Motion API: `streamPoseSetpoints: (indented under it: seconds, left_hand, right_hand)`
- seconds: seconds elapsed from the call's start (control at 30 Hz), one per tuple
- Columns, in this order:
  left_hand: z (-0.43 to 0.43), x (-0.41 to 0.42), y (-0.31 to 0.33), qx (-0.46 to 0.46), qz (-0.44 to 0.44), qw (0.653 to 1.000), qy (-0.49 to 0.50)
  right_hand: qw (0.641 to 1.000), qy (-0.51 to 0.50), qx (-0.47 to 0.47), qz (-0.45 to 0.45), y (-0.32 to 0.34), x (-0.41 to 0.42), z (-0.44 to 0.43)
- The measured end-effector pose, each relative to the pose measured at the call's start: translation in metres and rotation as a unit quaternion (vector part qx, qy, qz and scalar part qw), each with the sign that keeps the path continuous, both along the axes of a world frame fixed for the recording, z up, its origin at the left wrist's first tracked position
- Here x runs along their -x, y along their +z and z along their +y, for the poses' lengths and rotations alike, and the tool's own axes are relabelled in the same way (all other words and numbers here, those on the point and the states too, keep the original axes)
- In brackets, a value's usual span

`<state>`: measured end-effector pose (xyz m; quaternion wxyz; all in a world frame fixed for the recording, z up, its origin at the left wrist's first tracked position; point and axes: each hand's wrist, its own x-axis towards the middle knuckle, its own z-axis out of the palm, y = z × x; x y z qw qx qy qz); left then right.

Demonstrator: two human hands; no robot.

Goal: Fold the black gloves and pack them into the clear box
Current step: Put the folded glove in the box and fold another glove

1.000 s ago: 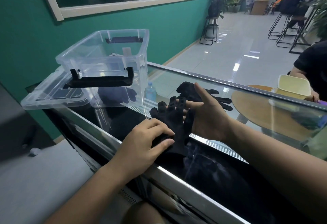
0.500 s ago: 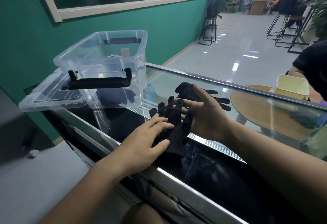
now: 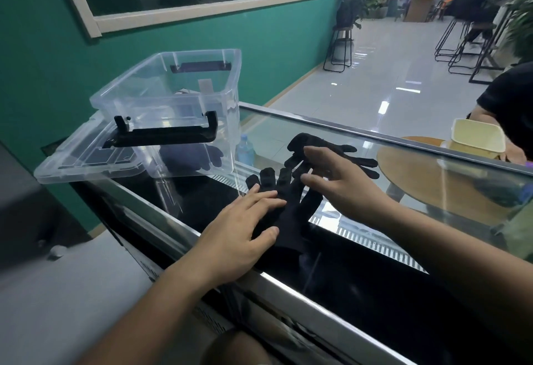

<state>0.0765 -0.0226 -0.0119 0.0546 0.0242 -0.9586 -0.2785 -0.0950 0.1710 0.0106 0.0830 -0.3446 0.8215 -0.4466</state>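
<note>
A black glove [image 3: 291, 214] lies flat on the glass counter [image 3: 418, 315], its fingers pointing away from me. My left hand [image 3: 245, 232] presses on its left side with straight fingers. Over the glove's fingertips hovers my right hand [image 3: 343, 189], fingers spread and relaxed, holding nothing. A second black glove [image 3: 340, 151] lies just beyond it, partly hidden by my right hand. The clear box [image 3: 173, 111] with black handles stands at the counter's left end on its clear lid [image 3: 86, 163]. Something dark shows through the box's front wall.
A small plastic bottle [image 3: 245, 152] shows under the glass beside the box. To the right a round wooden table [image 3: 432, 180] carries a pale yellow tub [image 3: 476, 140]; a person in black sits there. The green wall runs along the left.
My right hand has lifted off the glove's right side and moved forward over its fingertips, fingers spreading. My left hand's fingers have flattened onto the glove.
</note>
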Motion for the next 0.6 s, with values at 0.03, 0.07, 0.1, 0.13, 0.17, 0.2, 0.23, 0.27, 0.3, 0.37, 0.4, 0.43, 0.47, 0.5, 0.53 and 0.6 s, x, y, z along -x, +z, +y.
streamPoseSetpoints:
  seconds: [0.03, 0.07, 0.1, 0.13, 0.17, 0.2, 0.23, 0.27, 0.3, 0.37, 0.4, 0.43, 0.47, 0.5, 0.53, 0.6]
  left_hand:
    - [0.000, 0.000, -0.001, -0.005, 0.006, 1.000, 0.003]
    - [-0.001, 0.000, -0.002, -0.010, 0.014, 1.000, 0.006]
    - [0.000, 0.000, -0.002, -0.016, 0.023, 1.000, 0.009]
    - [0.000, 0.000, -0.003, -0.021, 0.032, 0.999, 0.014]
    - [0.000, 0.000, -0.003, -0.022, 0.040, 0.999, 0.017]
    - [0.001, 0.000, -0.002, -0.021, 0.044, 0.999, 0.019]
    - [0.002, 0.000, -0.002, -0.018, 0.046, 0.999, 0.018]
    - [0.004, 0.001, -0.001, -0.015, 0.045, 0.999, 0.015]
    - [0.005, 0.002, 0.001, -0.012, 0.041, 0.999, 0.009]
    - [0.006, 0.006, 0.006, -0.005, 0.022, 1.000, 0.001]
    - [0.007, 0.009, 0.009, 0.001, 0.005, 1.000, -0.003]
    - [0.007, 0.012, 0.011, 0.011, -0.011, 1.000, -0.010]
    - [0.008, 0.015, 0.013, 0.020, -0.025, 0.999, -0.016]
    - [0.008, 0.017, 0.014, 0.026, -0.037, 0.999, -0.022]
    - [0.008, 0.019, 0.014, 0.031, -0.048, 0.998, -0.026]
    - [0.009, 0.020, 0.012, 0.048, -0.058, 0.997, -0.029]
  right_hand:
    - [0.999, -0.002, -0.033, 0.029, 0.000, -0.001, 0.004]
    - [0.997, -0.002, -0.056, 0.050, -0.001, -0.001, 0.008]
    - [0.995, -0.004, -0.073, 0.070, -0.003, -0.002, 0.012]
    - [0.993, -0.006, -0.079, 0.091, -0.007, -0.002, 0.015]
    - [0.990, -0.010, -0.085, 0.111, -0.010, -0.002, 0.019]
    - [0.988, -0.014, -0.088, 0.130, -0.014, -0.002, 0.022]
    - [0.985, -0.017, -0.093, 0.144, -0.017, -0.001, 0.025]
    - [0.984, -0.018, -0.098, 0.150, -0.019, 0.000, 0.027]
    - [0.983, -0.019, -0.103, 0.153, -0.021, 0.000, 0.028]
    - [0.980, -0.021, -0.099, 0.170, -0.022, 0.000, 0.026]
    - [0.979, -0.021, -0.092, 0.182, -0.024, 0.000, 0.024]
    - [0.978, -0.022, -0.083, 0.189, -0.023, -0.001, 0.022]
    - [0.978, -0.020, -0.075, 0.192, -0.023, -0.001, 0.020]
    - [0.979, -0.009, -0.074, 0.192, -0.022, -0.002, 0.019]
    - [0.978, 0.011, -0.086, 0.192, -0.021, -0.003, 0.018]
    - [0.966, 0.063, -0.130, 0.213, -0.023, -0.004, 0.017]
